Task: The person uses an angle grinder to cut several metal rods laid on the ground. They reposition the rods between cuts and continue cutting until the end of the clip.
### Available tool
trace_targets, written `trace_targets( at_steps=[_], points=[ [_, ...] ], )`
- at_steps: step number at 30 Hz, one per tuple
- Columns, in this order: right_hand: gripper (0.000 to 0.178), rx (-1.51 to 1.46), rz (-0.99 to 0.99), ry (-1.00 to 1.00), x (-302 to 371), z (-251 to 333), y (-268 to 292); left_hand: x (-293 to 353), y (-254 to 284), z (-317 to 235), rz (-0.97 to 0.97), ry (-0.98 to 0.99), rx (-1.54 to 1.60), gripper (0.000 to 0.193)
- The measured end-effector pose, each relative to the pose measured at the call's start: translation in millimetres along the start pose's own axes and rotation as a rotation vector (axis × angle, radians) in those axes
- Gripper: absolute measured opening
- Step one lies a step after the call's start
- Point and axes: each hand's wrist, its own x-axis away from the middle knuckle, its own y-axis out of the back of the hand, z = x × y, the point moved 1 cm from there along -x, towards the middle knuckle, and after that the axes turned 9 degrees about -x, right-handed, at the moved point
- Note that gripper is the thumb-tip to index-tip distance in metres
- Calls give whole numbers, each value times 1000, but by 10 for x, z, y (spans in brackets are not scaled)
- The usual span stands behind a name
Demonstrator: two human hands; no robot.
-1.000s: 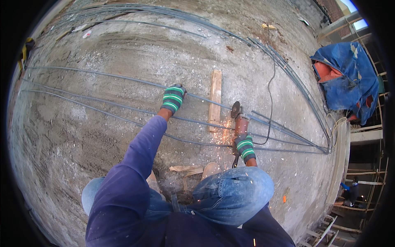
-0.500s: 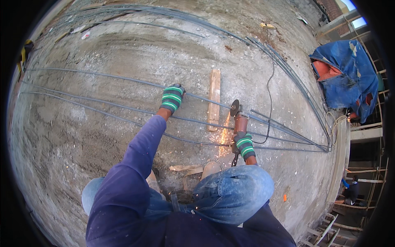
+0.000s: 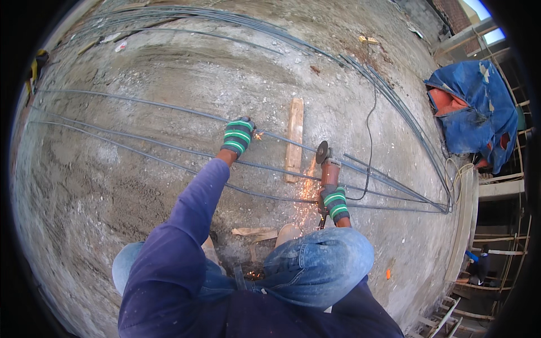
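Observation:
My left hand (image 3: 238,136), in a grey and green striped glove, is closed around a long steel rebar (image 3: 276,136). That bar crosses over a short wooden plank (image 3: 295,138). In my right hand (image 3: 336,203), gloved alike, is a reddish-brown angle grinder (image 3: 331,173). Its disc (image 3: 322,152) meets the bar to the right of the plank, and orange sparks (image 3: 308,188) spray down toward my shoes. Two more rebars (image 3: 265,165) run across the ground between the held bar and my feet. The fingers under the grinder body are partly hidden.
A black power cord (image 3: 369,121) curves over the ground right of the grinder. Bundled rebars (image 3: 225,19) lie at the far side and slant down the right. A blue tarp (image 3: 473,107) covers something there. Another person (image 3: 479,265) is at the lower right, beside wooden poles.
The sparks have spread wider and reach nearer my feet, with some by my left hand. Both hands keep their grips, and the grinder has barely moved.

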Motion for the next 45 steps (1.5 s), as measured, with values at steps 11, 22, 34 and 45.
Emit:
trace_targets(
  at_steps=[11,22,34,45],
  points=[
    [42,20,-7,32,37,79,54,3,-15,-9,-15,17,-9,15],
    [38,-163,36,38,13,-33,46,-18,-41,10,-5,4,-25,15],
    [19,-307,98,-58,256,362,142,-1,-31,6,-29,-5,-28,14],
    [36,-359,80,-92,169,273,130,-7,-44,-1,-7,3,-15,12]
  ],
)
